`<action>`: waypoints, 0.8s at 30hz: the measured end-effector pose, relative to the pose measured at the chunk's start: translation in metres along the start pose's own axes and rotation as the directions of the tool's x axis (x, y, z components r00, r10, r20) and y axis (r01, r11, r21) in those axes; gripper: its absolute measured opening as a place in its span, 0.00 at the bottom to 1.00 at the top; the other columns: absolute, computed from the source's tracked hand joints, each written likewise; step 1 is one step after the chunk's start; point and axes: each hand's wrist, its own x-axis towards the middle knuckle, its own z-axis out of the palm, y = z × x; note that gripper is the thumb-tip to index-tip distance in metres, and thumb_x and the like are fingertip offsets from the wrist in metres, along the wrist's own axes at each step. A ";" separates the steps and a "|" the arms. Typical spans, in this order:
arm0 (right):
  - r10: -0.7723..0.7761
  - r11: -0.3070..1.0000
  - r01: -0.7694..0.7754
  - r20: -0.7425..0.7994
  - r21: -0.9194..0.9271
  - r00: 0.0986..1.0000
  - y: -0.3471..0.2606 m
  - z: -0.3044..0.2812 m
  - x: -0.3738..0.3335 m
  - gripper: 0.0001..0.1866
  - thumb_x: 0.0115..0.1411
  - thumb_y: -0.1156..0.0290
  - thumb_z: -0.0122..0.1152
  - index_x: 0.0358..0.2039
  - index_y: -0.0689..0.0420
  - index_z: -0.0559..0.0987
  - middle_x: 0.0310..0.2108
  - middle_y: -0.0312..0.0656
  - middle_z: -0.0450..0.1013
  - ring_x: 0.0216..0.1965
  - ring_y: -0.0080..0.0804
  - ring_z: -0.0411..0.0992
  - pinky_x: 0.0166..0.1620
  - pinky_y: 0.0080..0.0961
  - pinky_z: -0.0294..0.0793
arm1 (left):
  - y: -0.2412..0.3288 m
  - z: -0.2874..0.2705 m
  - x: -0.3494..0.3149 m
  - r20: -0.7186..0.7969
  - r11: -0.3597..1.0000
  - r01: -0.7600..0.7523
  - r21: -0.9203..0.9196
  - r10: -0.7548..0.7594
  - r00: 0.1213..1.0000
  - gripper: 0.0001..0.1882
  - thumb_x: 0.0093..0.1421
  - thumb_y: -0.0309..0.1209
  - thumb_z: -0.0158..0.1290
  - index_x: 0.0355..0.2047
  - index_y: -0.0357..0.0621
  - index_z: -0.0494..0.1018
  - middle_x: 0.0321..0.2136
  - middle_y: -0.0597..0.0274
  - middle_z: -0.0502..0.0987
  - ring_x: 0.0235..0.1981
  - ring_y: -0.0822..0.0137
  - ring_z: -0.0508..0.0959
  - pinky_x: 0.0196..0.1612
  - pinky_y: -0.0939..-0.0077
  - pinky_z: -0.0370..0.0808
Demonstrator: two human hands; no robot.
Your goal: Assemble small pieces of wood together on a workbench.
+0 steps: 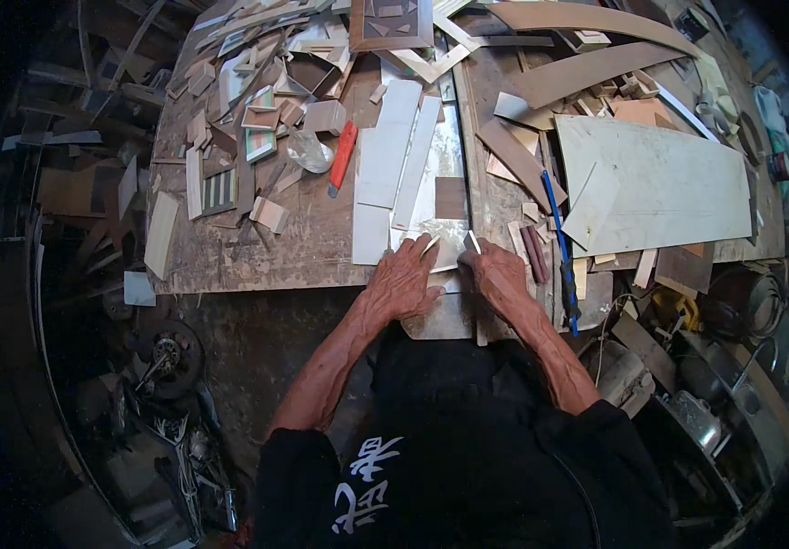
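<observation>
At the near edge of the bench, my left hand [402, 276] rests with bent fingers by the ends of several long white strips [394, 137]. A small pale sliver of wood [431, 245] sticks out at its fingertips. To its right, my right hand [497, 274] is closed around a thin piece with a whitish end [474, 242]; its kind is mostly hidden by the fingers. Between the hands lies a scuffed, shiny whitish surface [442, 231], with a small brown square [451, 198] just beyond.
A red utility knife [343, 157] and a clear plastic bag [310, 151] lie left of the strips among wood offcuts. Right are a blue bar clamp [557, 220], dark red sticks [534, 254] and a large pale panel [669, 183]. A framed tray [391, 41] sits at the back.
</observation>
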 end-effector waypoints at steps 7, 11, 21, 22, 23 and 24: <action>-0.059 0.997 0.055 -0.079 -0.045 0.995 0.003 0.011 0.001 0.08 0.50 0.76 0.54 0.32 0.56 0.79 0.37 0.48 0.72 0.39 0.47 0.74 0.37 0.42 0.75 | -0.001 0.001 -0.002 -0.117 0.998 -0.044 -0.048 0.038 0.992 0.37 0.53 0.46 0.56 0.57 0.34 0.61 0.54 0.45 0.63 0.52 0.48 0.66 0.53 0.55 0.68; -0.094 0.996 0.093 -0.066 -0.010 0.993 0.004 0.012 0.005 0.10 0.49 0.76 0.55 0.33 0.56 0.79 0.39 0.46 0.73 0.39 0.47 0.74 0.38 0.40 0.75 | -0.005 0.005 -0.003 -0.136 0.993 0.002 -0.121 -0.019 0.991 0.31 0.59 0.41 0.51 0.59 0.37 0.61 0.54 0.39 0.66 0.55 0.45 0.66 0.58 0.57 0.64; -0.154 0.988 0.154 -0.031 -0.013 0.988 0.013 0.012 0.003 0.16 0.47 0.79 0.53 0.36 0.55 0.80 0.42 0.45 0.73 0.42 0.45 0.73 0.41 0.37 0.75 | -0.004 0.012 0.009 -0.248 0.957 0.143 -0.254 -0.207 0.946 0.33 0.57 0.21 0.43 0.64 0.39 0.50 0.30 0.39 0.73 0.33 0.43 0.74 0.37 0.53 0.72; -0.176 0.984 0.175 -0.046 -0.018 0.983 0.013 0.012 0.003 0.16 0.46 0.81 0.53 0.37 0.56 0.80 0.42 0.44 0.72 0.42 0.44 0.72 0.40 0.37 0.76 | -0.006 0.015 0.010 -0.278 0.954 0.169 -0.247 -0.237 0.931 0.35 0.56 0.21 0.44 0.65 0.38 0.48 0.26 0.39 0.72 0.28 0.43 0.75 0.33 0.52 0.72; -0.180 0.984 0.180 -0.045 -0.019 0.983 0.013 0.013 0.003 0.16 0.46 0.81 0.53 0.37 0.56 0.80 0.42 0.44 0.72 0.42 0.44 0.72 0.40 0.37 0.76 | -0.008 0.019 0.011 -0.281 0.954 0.171 -0.248 -0.240 0.929 0.35 0.56 0.21 0.44 0.65 0.38 0.48 0.26 0.39 0.72 0.28 0.43 0.75 0.33 0.52 0.72; -0.182 0.983 0.181 -0.051 -0.024 0.982 0.013 0.014 0.003 0.15 0.46 0.81 0.53 0.36 0.56 0.80 0.42 0.44 0.72 0.42 0.44 0.72 0.40 0.36 0.76 | -0.008 0.021 0.011 -0.317 0.968 0.148 -0.204 -0.209 0.925 0.36 0.55 0.21 0.46 0.65 0.37 0.48 0.25 0.40 0.73 0.26 0.42 0.75 0.31 0.53 0.73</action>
